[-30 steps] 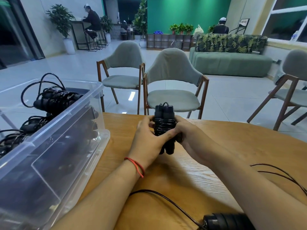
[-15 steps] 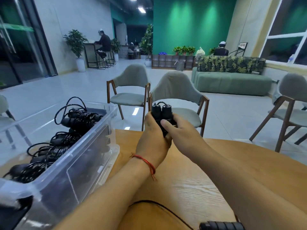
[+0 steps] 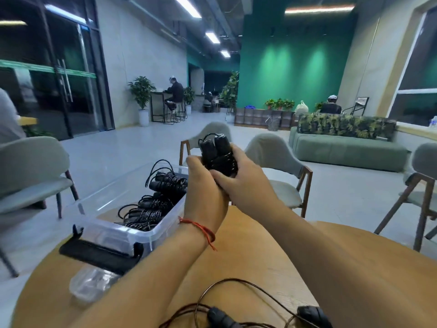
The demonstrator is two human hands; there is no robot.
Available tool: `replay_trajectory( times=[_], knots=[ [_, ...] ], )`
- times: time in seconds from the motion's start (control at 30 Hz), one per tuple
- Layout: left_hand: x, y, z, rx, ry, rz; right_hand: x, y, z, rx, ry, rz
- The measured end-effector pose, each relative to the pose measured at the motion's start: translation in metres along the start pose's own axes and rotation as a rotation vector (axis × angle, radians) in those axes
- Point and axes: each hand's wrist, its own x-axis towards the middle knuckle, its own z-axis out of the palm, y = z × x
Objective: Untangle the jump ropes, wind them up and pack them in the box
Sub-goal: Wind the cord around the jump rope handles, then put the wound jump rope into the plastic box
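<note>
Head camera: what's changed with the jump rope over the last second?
The left hand and right hand have raised the wound jump rope from low over the table, nearer the box. Both still grip it. The packed ropes and the loose rope lie as before.

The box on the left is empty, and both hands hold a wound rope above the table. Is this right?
Not quite: the head view shows several wound ropes lying in the box. The left hand and right hand do hold a rope above the table.
</note>
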Motion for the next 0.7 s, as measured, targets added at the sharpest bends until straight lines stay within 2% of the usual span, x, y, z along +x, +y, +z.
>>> replay_trajectory(
  times=[0.07, 0.23, 0.3, 0.37, 0.5, 0.57, 0.7],
  knots=[
    [0.003, 0.009, -0.023, 0.021, -0.003, -0.003, 0.004, -0.019, 0.009, -0.090, -0.014, -0.033],
    [0.015, 0.015, -0.097, 0.488, -0.020, 0.050, 0.023, -0.051, 0.044, -0.143, -0.146, -0.035],
    [0.025, 0.016, -0.124, 0.553, -0.053, -0.002, 0.036, -0.058, 0.061, -0.128, -0.180, 0.009],
    [0.035, 0.017, -0.149, 0.587, -0.071, -0.040, 0.052, -0.060, 0.079, -0.217, -0.230, 0.006],
    [0.050, 0.013, -0.186, 0.776, -0.046, 0.029, 0.074, -0.055, 0.113, -0.401, -0.385, -0.033],
    [0.057, 0.008, -0.193, 0.896, -0.184, 0.022, 0.080, -0.047, 0.130, -0.450, -0.443, -0.038],
    [0.071, -0.011, -0.195, 1.057, -0.502, -0.155, 0.080, -0.024, 0.162, -0.505, -0.516, -0.052]
  ],
)
